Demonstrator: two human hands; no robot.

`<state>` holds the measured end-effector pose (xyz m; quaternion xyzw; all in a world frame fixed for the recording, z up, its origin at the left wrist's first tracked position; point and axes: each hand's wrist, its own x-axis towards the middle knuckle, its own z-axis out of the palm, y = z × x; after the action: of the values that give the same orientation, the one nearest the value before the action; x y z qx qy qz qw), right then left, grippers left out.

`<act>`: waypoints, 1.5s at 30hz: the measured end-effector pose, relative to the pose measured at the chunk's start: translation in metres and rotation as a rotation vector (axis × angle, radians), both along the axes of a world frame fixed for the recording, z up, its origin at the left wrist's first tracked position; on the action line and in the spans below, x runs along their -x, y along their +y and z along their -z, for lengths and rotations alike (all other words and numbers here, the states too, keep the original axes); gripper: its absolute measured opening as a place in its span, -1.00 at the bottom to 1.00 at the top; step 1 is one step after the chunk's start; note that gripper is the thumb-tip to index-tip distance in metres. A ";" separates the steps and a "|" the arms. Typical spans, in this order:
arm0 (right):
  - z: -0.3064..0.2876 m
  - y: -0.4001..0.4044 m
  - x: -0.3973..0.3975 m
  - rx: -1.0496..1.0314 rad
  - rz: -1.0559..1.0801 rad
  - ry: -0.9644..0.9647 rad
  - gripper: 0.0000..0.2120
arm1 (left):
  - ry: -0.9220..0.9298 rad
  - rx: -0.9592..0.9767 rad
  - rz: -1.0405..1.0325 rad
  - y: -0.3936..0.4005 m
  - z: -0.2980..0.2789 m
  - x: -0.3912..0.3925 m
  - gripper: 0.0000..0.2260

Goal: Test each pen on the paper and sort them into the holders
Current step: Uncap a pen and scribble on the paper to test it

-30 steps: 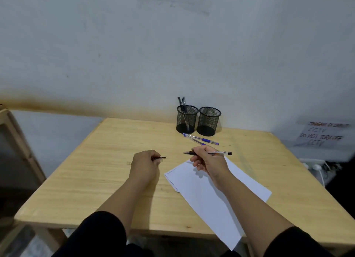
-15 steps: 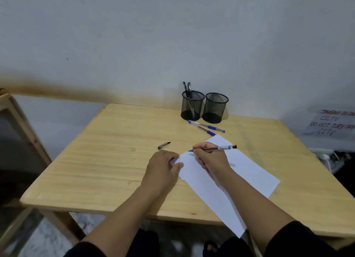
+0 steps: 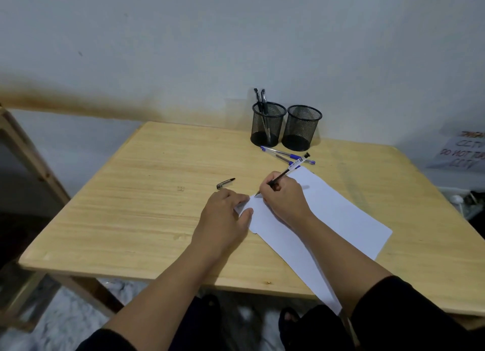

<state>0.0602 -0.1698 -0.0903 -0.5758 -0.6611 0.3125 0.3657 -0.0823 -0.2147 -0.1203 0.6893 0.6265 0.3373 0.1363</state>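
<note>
Two hands in the head view, both on the paper (image 3: pixel 322 214). Your right hand (image 3: pixel 284 195) has its grip clamped on the black pen (image 3: pixel 284 172), tip down at the sheet's far-left corner. Your left hand (image 3: pixel 225 214) lies flat, fingers straight, pressing the sheet's left edge just left of that grip. Pen cap (image 3: pixel 225 183) lies on the table (image 3: pixel 131 206) just beyond the left hand. Two blue pens (image 3: pixel 287 155) beyond the right grip; further back, left holder (image 3: pixel 268 125) with pens, right holder (image 3: pixel 303 127).
</note>
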 end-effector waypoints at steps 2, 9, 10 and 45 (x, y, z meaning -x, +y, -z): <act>0.000 0.000 0.000 -0.001 -0.019 -0.006 -0.91 | 0.002 0.004 -0.001 0.000 0.001 0.000 -0.69; 0.001 -0.001 0.000 -0.016 -0.039 -0.020 -0.93 | 0.020 0.005 0.001 0.000 0.000 -0.001 -0.69; 0.001 -0.001 0.000 -0.017 -0.044 -0.022 -0.93 | 0.021 0.005 0.002 -0.001 0.000 -0.001 -0.70; 0.005 0.003 0.003 -0.042 0.046 -0.033 -0.94 | 0.025 0.010 -0.002 -0.002 -0.002 -0.001 -0.69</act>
<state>0.0576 -0.1669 -0.0953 -0.5882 -0.6599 0.2805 0.3740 -0.0809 -0.2163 -0.1180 0.6923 0.6304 0.3257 0.1316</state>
